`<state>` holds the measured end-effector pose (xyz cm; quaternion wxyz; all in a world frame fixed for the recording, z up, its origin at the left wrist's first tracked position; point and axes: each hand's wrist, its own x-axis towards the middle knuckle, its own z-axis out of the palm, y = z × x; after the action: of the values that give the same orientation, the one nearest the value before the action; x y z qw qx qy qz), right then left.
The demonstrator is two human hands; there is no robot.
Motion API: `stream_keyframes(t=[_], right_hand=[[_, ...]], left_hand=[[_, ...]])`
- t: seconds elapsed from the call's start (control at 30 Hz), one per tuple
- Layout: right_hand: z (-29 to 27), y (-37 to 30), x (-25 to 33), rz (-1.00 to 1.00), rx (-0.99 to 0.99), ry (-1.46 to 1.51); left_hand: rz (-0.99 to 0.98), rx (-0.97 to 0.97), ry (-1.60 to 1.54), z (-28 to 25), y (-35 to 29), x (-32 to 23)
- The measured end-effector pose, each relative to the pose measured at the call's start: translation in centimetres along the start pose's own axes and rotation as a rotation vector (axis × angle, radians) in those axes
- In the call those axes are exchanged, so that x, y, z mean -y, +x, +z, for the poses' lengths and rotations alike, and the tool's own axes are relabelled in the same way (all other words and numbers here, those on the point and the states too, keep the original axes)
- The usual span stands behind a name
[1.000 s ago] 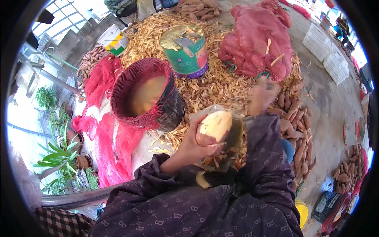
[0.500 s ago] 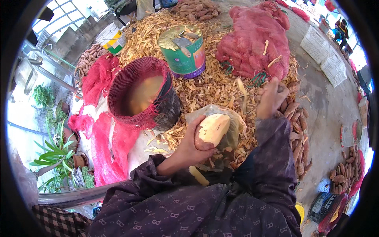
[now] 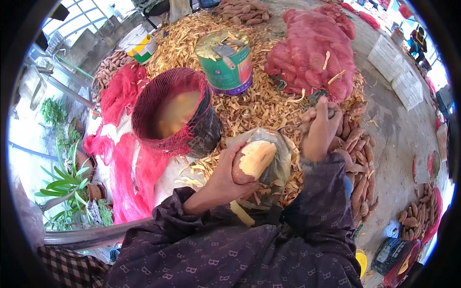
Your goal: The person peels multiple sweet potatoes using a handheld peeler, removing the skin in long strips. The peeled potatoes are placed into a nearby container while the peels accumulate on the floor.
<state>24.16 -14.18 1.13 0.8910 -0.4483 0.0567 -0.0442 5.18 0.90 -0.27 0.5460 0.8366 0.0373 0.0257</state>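
Note:
In my left hand (image 3: 218,180) is a large sweet potato (image 3: 258,159), its upper side peeled to pale flesh and its lower end still red-brown. My fingers wrap round its left side. My right hand (image 3: 320,130) is closed around the dark handle of a peeler (image 3: 286,127), up and right of the sweet potato and apart from it. The peeler's thin metal end points left; the fingers hide most of the rest. Beneath the sweet potato lies a crumpled clear plastic bag (image 3: 281,165).
Left stands a black bucket (image 3: 204,132) lined with red mesh, holding cloudy water. A green tin (image 3: 223,72) stands amid heaped peelings (image 3: 259,108). Behind my right hand bulges a red mesh sack (image 3: 312,57); unpeeled sweet potatoes (image 3: 357,153) lie to the right.
My right hand has come nearer and left with the peeler. A long peel strip hanging beside it is gone from there. The sweet potato has tilted slightly and shifted left in my left hand.

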Motion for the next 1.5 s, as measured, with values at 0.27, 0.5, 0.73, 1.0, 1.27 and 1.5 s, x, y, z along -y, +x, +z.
stream_keyframes(t=[0.27, 0.5, 0.73, 1.0, 1.27, 1.5], right_hand=[[3.0, -6.2, -3.0, 0.121, 0.282, 0.023], [-3.1, 3.4, -2.5, -0.136, -0.209, -0.090], [2.7, -6.2, -1.3, 0.043, 0.269, -0.028], [-4.9, 2.5, -2.3, -0.210, -0.140, 0.057], [2.2, -8.2, -0.4, 0.143, 0.281, 0.191], [-6.9, 3.9, -3.1, -0.190, -0.257, 0.044]], left_hand=[[-0.020, -0.143, 0.237, 1.5, 0.4, -1.2], [0.047, -0.148, 0.234, 1.3, 0.6, -0.8], [-0.020, -0.167, 0.151, 2.3, 0.1, -1.5], [0.117, -0.192, 0.325, 0.2, -0.5, -1.1], [-0.038, -0.119, 0.209, 1.7, -0.6, -1.6], [0.079, -0.120, 0.316, 1.2, -0.4, -1.7]])
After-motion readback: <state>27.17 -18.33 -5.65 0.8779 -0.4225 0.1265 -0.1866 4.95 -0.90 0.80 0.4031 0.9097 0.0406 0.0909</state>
